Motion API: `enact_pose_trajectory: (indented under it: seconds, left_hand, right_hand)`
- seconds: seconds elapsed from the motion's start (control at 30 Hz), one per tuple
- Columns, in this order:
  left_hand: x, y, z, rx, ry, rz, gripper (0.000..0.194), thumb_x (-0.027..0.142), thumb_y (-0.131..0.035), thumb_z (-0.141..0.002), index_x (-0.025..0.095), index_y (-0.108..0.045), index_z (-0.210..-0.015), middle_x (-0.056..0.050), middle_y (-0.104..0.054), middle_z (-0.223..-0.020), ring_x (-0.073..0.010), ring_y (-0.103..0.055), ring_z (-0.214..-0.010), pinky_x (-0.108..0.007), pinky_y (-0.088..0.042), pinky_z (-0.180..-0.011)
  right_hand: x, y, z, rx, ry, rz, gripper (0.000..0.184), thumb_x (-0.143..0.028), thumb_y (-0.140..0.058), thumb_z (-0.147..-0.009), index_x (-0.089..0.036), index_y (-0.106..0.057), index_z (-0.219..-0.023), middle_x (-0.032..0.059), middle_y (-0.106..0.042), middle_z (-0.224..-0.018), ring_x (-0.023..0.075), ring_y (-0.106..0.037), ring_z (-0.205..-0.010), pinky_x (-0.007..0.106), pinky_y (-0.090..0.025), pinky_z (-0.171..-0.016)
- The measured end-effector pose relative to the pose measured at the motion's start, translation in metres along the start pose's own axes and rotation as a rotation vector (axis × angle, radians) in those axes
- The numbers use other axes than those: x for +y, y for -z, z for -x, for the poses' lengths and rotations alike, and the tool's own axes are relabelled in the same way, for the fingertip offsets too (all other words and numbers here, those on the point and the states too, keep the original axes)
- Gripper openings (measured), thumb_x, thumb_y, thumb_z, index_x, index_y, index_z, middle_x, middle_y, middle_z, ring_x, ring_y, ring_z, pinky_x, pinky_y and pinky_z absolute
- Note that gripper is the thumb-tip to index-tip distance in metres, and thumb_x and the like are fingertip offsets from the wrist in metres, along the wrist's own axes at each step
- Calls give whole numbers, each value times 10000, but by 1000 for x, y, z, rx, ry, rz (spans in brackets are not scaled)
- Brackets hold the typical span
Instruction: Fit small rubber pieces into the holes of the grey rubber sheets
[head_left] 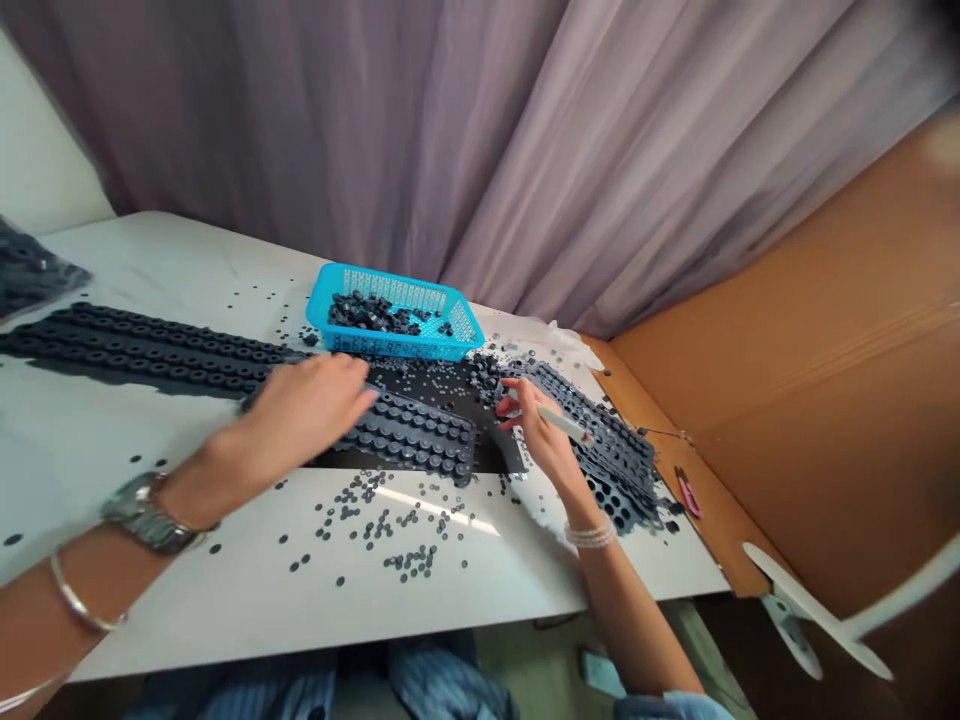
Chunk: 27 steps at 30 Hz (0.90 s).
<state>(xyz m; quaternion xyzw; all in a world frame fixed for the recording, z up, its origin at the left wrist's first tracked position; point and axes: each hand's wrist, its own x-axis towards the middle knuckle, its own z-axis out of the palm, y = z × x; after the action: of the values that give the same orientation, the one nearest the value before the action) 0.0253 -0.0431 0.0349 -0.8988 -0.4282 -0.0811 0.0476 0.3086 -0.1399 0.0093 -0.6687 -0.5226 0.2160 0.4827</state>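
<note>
My left hand (304, 405) lies palm down on a dark rubber sheet (412, 435) moulded with rows of round buttons, its fingers curled over the sheet's near-left end. My right hand (536, 425) is closed in a pinch around a thin white pen-like tool (562, 424), beside the sheet's right end. More dark moulded sheets (611, 460) are stacked to the right of that hand. Several small loose black rubber pieces (375, 520) are scattered on the white table (247, 590) in front of both hands.
A blue plastic basket (394, 312) holding black pieces stands behind the hands. A long strip of moulded sheets (142, 350) runs off to the left. Brown cardboard (810, 360) stands at the right, a curtain hangs behind, and a small pink tool (688, 492) lies at the table's right edge.
</note>
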Motion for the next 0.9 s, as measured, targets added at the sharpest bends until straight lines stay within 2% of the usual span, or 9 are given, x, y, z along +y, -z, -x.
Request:
enact_pose_trajectory:
  seconds: [0.07,0.1,0.17,0.27,0.33,0.43,0.57,0.73,0.9]
  left_hand:
    - [28,-16,5,50,-263,96,341,339,-362,-969,145,-640,-1009,-152,-661,-1058,-293,-616,-1021,-387,-468,-833]
    - [40,-25,8,75,-346,122,346,353,-390,-967,154,-633,-1112,-151,-646,-1160,-288,-590,-1100,-392,-450,-900]
    - [57,-44,17,113,-403,142,469,419,-439,-953,165,-530,-1336,-160,-538,-1384,-309,-473,-1292,-426,-381,-1029]
    - [69,-61,29,82,-449,114,555,456,-411,-967,172,-425,-1443,-166,-438,-1485,-343,-368,-1387,-519,-269,-1116]
    - [71,-62,33,65,-467,92,553,454,-377,-983,170,-407,-1456,-168,-412,-1504,-354,-331,-1409,-551,-231,-1131]
    - [72,-55,34,54,-460,83,531,444,-362,-994,170,-424,-1444,-152,-412,-1508,-349,-325,-1414,-551,-215,-1144]
    - [73,-48,34,49,-492,130,495,429,-336,-1004,147,-494,-1379,-128,-454,-1484,-292,-349,-1407,-521,-164,-1175]
    - [73,-56,33,82,-539,202,490,414,-345,-1004,135,-474,-1386,-122,-470,-1473,-238,-371,-1394,-453,-125,-1191]
    - [74,-59,34,102,-549,222,529,424,-384,-994,164,-394,-1455,-102,-441,-1498,-260,-373,-1390,-471,-130,-1183]
  right_hand:
    - [1,-3,6,43,12,50,474,-578,-456,-910,-198,-619,-1141,64,-695,-900,172,-655,-723,317,-561,-679]
    - [1,-4,8,60,9,74,452,-557,-473,-909,-199,-611,-1149,70,-708,-931,173,-665,-716,323,-560,-689]
    - [1,-6,10,72,8,103,418,-527,-476,-917,-202,-600,-1147,76,-725,-960,174,-681,-704,324,-553,-690]
    - [-1,-6,12,11,51,160,363,-502,-472,-928,-201,-631,-1054,69,-736,-920,175,-686,-709,299,-540,-668]
    - [-1,-6,14,-35,94,248,357,-493,-485,-928,-196,-662,-1013,67,-736,-888,176,-678,-701,285,-523,-641]
    - [3,-5,19,-56,160,374,372,-476,-499,-929,-184,-696,-1047,68,-743,-865,181,-670,-695,281,-495,-621]
    - [9,-3,28,-56,208,432,354,-446,-519,-929,-184,-718,-1058,66,-761,-901,191,-680,-716,292,-494,-640]
    - [10,-5,36,-35,239,383,292,-393,-547,-927,-194,-727,-1044,64,-767,-971,203,-713,-798,320,-549,-752]
    - [14,-8,40,-100,379,394,233,-338,-541,-938,-223,-703,-1060,66,-744,-1083,209,-709,-962,346,-564,-869]
